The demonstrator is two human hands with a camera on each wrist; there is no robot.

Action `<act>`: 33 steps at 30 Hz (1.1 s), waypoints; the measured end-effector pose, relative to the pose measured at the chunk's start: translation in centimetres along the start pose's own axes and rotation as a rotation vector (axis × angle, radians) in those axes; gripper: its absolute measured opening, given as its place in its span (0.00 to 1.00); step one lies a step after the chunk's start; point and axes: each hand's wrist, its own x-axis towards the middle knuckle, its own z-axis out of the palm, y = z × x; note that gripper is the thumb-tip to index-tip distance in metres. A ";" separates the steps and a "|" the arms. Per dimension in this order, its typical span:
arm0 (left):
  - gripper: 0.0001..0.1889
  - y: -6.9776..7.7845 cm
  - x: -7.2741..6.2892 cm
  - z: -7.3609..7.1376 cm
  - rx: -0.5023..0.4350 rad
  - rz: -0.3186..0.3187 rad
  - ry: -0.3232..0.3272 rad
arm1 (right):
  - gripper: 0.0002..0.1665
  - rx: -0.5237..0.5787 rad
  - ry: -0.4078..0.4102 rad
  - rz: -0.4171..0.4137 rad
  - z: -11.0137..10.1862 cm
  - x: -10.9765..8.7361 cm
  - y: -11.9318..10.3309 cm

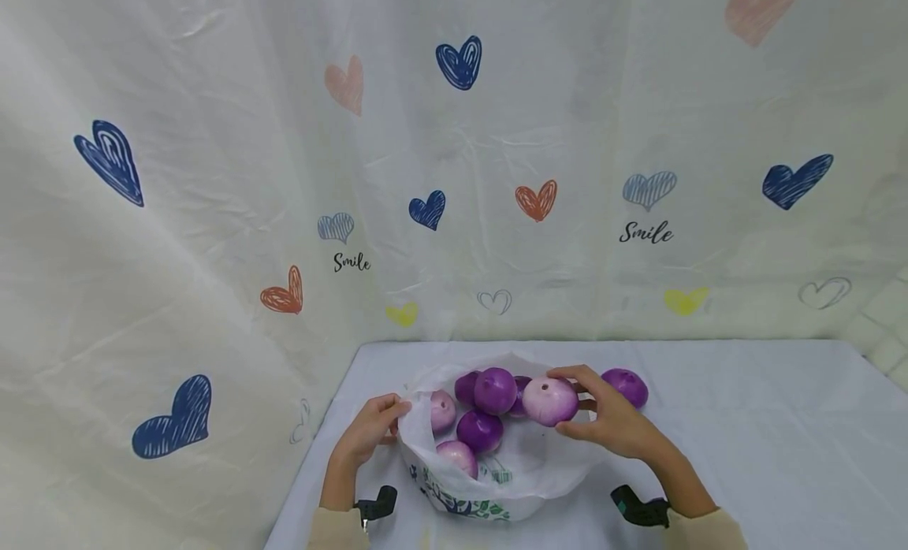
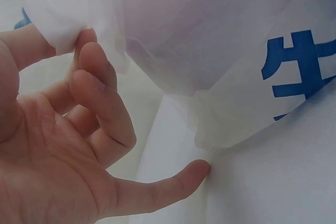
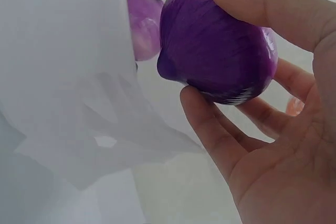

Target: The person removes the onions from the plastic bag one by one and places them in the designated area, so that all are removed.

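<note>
A white plastic bag (image 1: 539, 487) with green and blue print lies wide open, several purple onions (image 1: 480, 432) inside it. At its left rim my left hand (image 1: 369, 430) pinches the plastic between thumb and finger; in the left wrist view the other fingers of that hand (image 2: 58, 145) stay off the bag (image 2: 220, 119). Over the right side of the bag's mouth, my right hand (image 1: 617, 422) holds a shiny onion (image 1: 549, 401), pale with a dark spot from above. The right wrist view shows this onion (image 3: 215, 43) deep purple, gripped between thumb and fingers.
Another purple onion (image 1: 625, 387) rests on the white tablecloth (image 1: 780, 440), just behind my right hand and outside the bag. A white curtain (image 1: 582, 124) printed with hearts hangs behind the table and along its left side.
</note>
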 end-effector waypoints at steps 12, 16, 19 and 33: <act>0.15 -0.2 -0.1 0.0 0.007 0.005 0.002 | 0.42 -0.064 0.108 0.073 -2.3 -0.8 0.1; 0.15 -0.2 0.0 0.0 0.009 0.007 0.001 | 0.43 -0.041 0.134 0.105 -3.1 -1.1 0.2; 0.15 -0.2 0.0 0.0 0.010 0.005 -0.001 | 0.44 -0.041 0.151 0.122 -3.6 -1.4 0.3; 0.15 -0.2 -0.1 -0.1 0.034 0.001 -0.013 | 0.46 -0.144 0.248 0.234 -6.5 -2.6 1.7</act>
